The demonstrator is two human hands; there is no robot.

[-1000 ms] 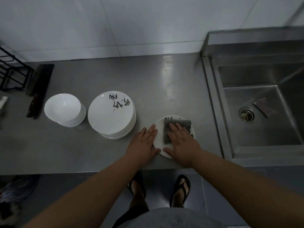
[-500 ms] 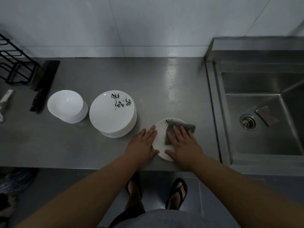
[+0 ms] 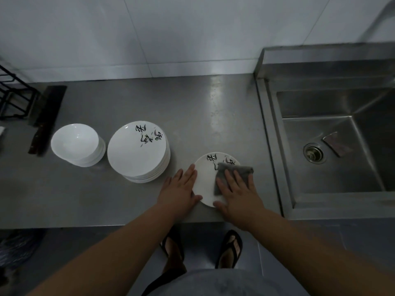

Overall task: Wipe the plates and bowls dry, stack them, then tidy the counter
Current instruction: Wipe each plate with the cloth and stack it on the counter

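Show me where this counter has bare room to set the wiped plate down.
Bare counter runs behind the small plate to the wall, between the plate stack and the sink rim. Another strip lies along the front edge before the bowls. Crowded at far left: cleaver and rack.

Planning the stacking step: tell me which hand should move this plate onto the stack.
Left, probably: the left hand rests on the plate's rim nearest the plate stack; the right hand presses the cloth flat.

The right hand point(image 3: 239, 191) presses a grey cloth point(image 3: 234, 171) flat on a small plate point(image 3: 206, 180); the left hand point(image 3: 180, 190) steadies its rim.
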